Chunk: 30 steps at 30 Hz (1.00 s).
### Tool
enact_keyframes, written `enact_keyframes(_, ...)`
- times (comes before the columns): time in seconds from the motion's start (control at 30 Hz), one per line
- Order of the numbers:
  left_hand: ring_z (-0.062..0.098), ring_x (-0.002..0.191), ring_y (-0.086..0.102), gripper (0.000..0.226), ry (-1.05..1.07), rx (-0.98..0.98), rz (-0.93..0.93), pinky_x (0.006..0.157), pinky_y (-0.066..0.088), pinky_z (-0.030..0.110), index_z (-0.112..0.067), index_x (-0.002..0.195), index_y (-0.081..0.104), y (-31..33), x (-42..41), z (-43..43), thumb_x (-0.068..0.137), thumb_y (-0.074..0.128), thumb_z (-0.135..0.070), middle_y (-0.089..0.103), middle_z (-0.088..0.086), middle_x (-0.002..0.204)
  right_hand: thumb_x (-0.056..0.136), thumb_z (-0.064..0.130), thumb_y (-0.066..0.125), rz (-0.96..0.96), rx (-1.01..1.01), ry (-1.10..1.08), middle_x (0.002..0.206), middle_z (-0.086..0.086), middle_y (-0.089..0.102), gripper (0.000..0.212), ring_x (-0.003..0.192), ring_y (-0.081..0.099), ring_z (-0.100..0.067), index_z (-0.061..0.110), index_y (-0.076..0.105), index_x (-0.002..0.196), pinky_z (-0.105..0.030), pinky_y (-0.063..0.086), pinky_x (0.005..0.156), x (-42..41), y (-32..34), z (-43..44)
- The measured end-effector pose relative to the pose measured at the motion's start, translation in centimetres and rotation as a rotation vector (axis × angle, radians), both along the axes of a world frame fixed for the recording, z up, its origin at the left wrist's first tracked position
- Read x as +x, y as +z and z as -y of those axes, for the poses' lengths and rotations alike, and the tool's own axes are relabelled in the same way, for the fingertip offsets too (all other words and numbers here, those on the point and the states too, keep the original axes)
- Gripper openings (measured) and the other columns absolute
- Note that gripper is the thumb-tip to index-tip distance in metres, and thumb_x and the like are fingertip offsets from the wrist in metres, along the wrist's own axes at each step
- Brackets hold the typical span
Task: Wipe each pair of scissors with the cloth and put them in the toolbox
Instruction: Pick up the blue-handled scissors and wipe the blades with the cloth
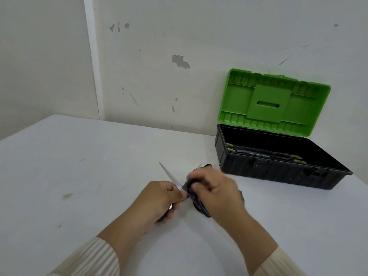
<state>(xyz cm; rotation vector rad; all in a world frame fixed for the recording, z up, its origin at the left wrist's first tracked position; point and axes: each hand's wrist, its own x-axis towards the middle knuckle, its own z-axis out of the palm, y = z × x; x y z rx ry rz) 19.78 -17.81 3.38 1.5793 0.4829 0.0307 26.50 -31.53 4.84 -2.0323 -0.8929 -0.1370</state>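
A pair of scissors [166, 172] with silver blades spread apart is held over the white table; one blade points up and left. My left hand [159, 198] grips its dark handles. My right hand [217, 190] holds a dark cloth [200, 208] with purple on it against the other blade, whose tip shows above the hand. The toolbox [278, 172] stands open at the right, black base with the green lid [272, 102] leaning on the wall. Inside it lie two pairs of scissors with green-trimmed handles [262, 154].
The white table [79, 176] runs left and toward me, with a few small marks on it. A scuffed white wall stands close behind the toolbox. The table's right edge passes just beyond the toolbox.
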Motion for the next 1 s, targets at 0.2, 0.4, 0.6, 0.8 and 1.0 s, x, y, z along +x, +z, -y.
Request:
enact_keyframes(0.2,0.012,0.031,0.032,0.036,-0.015,0.068,0.084,0.037,0.022,0.017,-0.011,0.055,0.046,0.1,-0.1,0.5,0.086,0.064,-0.012,0.045,-0.004,0.039,0.08,0.0,0.059,0.177,-0.05,-0.088,0.086,-0.003,0.061,0.016,0.078,0.056,-0.007,0.009,0.072,0.082,-0.008,0.043,0.073,1.3,-0.6,-0.6)
enact_keyframes(0.4,0.013,0.031,0.032,0.037,-0.023,0.116,0.099,0.039,0.023,0.018,-0.013,0.053,0.046,0.1,-0.1,0.5,0.085,0.064,-0.012,0.045,0.0,0.044,0.08,-0.002,0.061,0.139,-0.003,-0.116,0.084,0.002,0.059,0.018,0.077,0.057,-0.006,0.011,0.073,0.085,-0.006,0.043,0.074,1.2,-0.2,-0.6)
enact_keyframes(0.6,0.016,0.034,0.031,0.035,-0.015,0.134,0.092,0.039,0.021,0.018,-0.012,0.055,0.047,-0.1,0.0,0.2,0.085,0.065,-0.013,0.044,0.006,0.048,0.082,-0.001,0.059,0.101,-0.069,-0.073,0.084,-0.001,0.058,0.018,0.073,0.055,-0.006,0.011,0.073,0.085,-0.003,0.041,0.068,0.9,-0.6,-0.8)
enact_keyframes(0.8,0.015,0.032,0.033,0.035,-0.014,0.069,0.062,0.042,0.019,0.019,-0.013,0.053,0.049,0.0,-0.1,0.1,0.085,0.065,-0.013,0.047,0.001,0.045,0.085,0.009,0.055,0.083,-0.099,-0.031,0.086,0.004,0.055,0.018,0.074,0.051,-0.007,0.016,0.072,0.09,-0.003,0.037,0.066,-0.1,-0.8,-0.9)
enact_keyframes(1.0,0.016,0.034,0.032,0.037,-0.045,0.134,0.075,0.039,0.021,0.017,-0.014,0.053,0.045,-0.1,-0.2,0.5,0.086,0.064,-0.014,0.045,0.003,0.048,0.087,0.01,0.052,0.141,-0.169,-0.101,0.092,-0.001,0.053,0.019,0.082,0.054,-0.017,0.012,0.069,0.094,-0.012,0.042,0.069,0.7,-0.6,-0.7)
